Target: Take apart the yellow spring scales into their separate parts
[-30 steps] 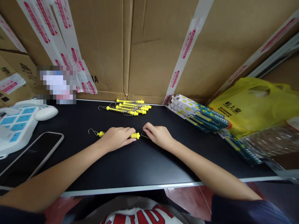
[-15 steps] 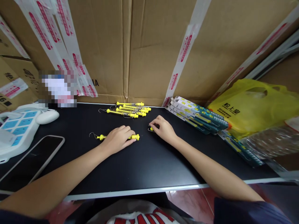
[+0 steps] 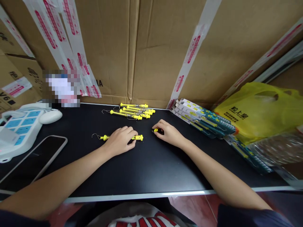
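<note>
A yellow tubular spring scale (image 3: 138,137) lies crosswise on the black tabletop, its wire hook pointing left. My left hand (image 3: 119,140) is curled over the middle of it from above and hides that stretch; the thumb sits along the near side. To the right, my right hand (image 3: 169,132) pinches a small yellow piece with a bit of bent wire (image 3: 155,130) between thumb and fingertips, just above the table; part of it is covered by the fingers. Behind both hands several more yellow spring scales (image 3: 129,116) lie in a loose pile, hooks to the left.
Stacked printed boxes (image 3: 204,118) and a yellow plastic bag (image 3: 260,110) stand at the right. On the left are a phone (image 3: 35,162) and a white power strip (image 3: 26,129). A large taped carton (image 3: 156,53) walls off the back of the table (image 3: 163,170).
My right hand has turned a little, so more of the yellow piece shows. My left thumb has slid back from the right end of the spring scale. The view has shifted slightly.
</note>
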`<state>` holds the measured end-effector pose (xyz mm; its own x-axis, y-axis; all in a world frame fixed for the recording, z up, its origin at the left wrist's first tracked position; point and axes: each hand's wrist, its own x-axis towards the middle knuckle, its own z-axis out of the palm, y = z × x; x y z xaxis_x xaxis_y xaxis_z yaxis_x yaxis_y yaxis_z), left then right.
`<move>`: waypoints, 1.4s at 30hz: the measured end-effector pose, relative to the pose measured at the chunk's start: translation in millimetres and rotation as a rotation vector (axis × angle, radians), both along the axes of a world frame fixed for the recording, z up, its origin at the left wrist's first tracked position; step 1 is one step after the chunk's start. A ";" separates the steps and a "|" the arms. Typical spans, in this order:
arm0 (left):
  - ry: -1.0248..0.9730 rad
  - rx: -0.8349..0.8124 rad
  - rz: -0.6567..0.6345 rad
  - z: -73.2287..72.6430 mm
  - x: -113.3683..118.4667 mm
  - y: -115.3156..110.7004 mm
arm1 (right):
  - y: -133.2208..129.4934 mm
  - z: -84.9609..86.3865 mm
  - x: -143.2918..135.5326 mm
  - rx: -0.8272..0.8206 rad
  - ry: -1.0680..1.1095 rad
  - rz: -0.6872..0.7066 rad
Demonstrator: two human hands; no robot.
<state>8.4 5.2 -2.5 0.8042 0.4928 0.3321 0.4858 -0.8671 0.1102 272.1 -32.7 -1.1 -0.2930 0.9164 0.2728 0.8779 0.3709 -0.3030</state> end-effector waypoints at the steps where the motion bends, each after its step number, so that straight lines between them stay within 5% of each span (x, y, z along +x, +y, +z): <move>1: 0.004 0.003 -0.001 -0.5 0.4 0.4 | 1.4 -0.7 1.9 0.008 -0.008 0.001; 11: 0.011 -0.008 -0.004 -3.5 2.6 1.7 | 4.3 -3.0 7.9 0.063 -0.101 -0.032; 19: 0.015 -0.006 -0.009 -4.4 4.3 2.1 | 10.8 -4.7 -7.3 0.216 0.050 -0.035; 24: 0.021 0.015 -0.009 -5.5 4.8 1.6 | 15.7 -9.7 -22.5 0.181 -0.084 0.040; 28: 0.016 0.016 -0.010 -5.4 4.1 1.9 | 1.1 2.2 -30.5 0.211 -0.049 0.022; 32: -0.018 0.005 -0.029 -3.9 3.6 2.2 | -15.4 8.8 -41.9 0.112 -0.039 0.162; 42: -0.049 -0.052 -0.064 -0.8 3.9 0.7 | -10.1 -10.8 -40.9 0.056 0.171 0.189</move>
